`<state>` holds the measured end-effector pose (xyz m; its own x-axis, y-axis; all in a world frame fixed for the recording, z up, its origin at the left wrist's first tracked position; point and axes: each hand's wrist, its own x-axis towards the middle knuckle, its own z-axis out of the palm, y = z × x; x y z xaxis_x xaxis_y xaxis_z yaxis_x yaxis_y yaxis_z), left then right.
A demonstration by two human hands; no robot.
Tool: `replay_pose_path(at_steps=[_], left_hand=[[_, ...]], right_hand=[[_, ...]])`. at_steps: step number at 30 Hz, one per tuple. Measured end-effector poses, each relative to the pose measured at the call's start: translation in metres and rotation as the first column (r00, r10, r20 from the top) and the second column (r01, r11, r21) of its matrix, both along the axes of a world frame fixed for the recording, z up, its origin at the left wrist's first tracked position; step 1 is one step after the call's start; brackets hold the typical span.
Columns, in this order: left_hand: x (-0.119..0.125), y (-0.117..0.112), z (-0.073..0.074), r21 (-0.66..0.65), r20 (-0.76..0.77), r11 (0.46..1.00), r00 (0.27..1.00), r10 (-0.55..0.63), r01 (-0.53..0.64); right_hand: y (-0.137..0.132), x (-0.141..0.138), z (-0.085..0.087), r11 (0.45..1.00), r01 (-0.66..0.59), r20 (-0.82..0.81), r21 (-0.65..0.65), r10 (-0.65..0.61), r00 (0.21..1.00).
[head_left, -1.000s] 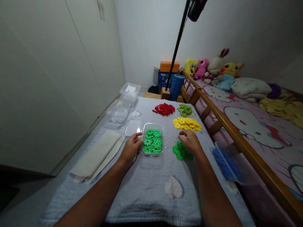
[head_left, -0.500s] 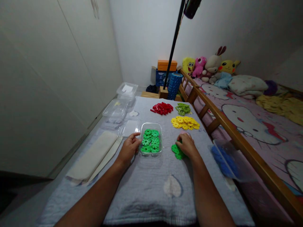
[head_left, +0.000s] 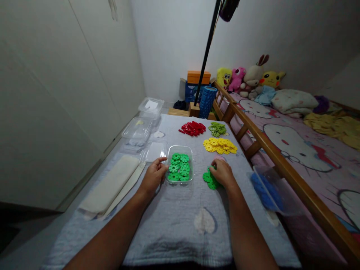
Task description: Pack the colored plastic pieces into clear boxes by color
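A clear plastic container (head_left: 192, 176) stands in the middle of the cloth-covered table, with several green flower-shaped interlocking discs (head_left: 179, 167) lying in rows inside. My left hand (head_left: 154, 174) is beside its left wall, thumb and forefinger apart and fingertips at the rim. To the right of the container, my right hand (head_left: 222, 171) curls its fingers down onto a small pile of green discs (head_left: 209, 179). The thumb and forefinger close on the pile's top. My hand hides part of this pile, so I cannot tell how many discs are between the fingers.
Farther back lie yellow discs (head_left: 220, 146), red pieces (head_left: 193, 128) and light-green pieces (head_left: 217, 129). Lidded clear boxes (head_left: 137, 129), a clear lid (head_left: 154, 151) and a folded beige cloth (head_left: 112, 185) line the left. A box with blue pieces (head_left: 267, 191) sits by the bed rail (head_left: 253, 129).
Some green discs under my right hand have shifted slightly left, and its fingers have moved a little over the pile. My left hand and the container stay where they were.
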<state>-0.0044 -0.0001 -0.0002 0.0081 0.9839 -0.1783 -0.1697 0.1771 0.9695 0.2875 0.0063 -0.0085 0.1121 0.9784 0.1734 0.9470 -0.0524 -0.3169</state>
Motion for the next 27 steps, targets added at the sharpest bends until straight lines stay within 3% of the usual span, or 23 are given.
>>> replay_pose_path(at_steps=[7, 13, 17, 20, 23, 27], left_hand=[[0.001, -0.001, 0.003, 0.003, 0.002, 1.000, 1.000, 0.006, -0.006], [0.000, -0.001, 0.001, 0.009, -0.009, 1.000, 1.000, -0.010, 0.010], [0.001, -0.001, 0.000, 0.015, -0.006, 1.000, 1.000, -0.015, 0.015], [0.001, -0.001, 0.002, 0.019, -0.009, 1.000, 1.000, -0.018, 0.018], [0.001, -0.001, 0.002, 0.018, -0.003, 1.000, 1.000, -0.011, 0.012], [0.001, 0.000, -0.001, 0.009, -0.004, 1.000, 1.000, -0.012, 0.012]], right_hand=[[0.003, -0.005, 0.009, 0.982, -0.130, -0.363, 0.139, 0.172, 0.916], [-0.005, -0.028, 0.027, 0.929, -0.115, -0.471, 0.352, 0.282, 0.836], [-0.012, -0.050, 0.036, 0.871, -0.181, -0.429, 0.456, 0.394, 0.813], [-0.015, -0.063, 0.036, 0.851, -0.289, -0.345, 0.439, 0.456, 0.820], [-0.015, -0.072, 0.032, 0.850, -0.352, -0.238, 0.391, 0.463, 0.854], [-0.012, -0.080, 0.026, 0.855, -0.346, -0.148, 0.385, 0.428, 0.892]])
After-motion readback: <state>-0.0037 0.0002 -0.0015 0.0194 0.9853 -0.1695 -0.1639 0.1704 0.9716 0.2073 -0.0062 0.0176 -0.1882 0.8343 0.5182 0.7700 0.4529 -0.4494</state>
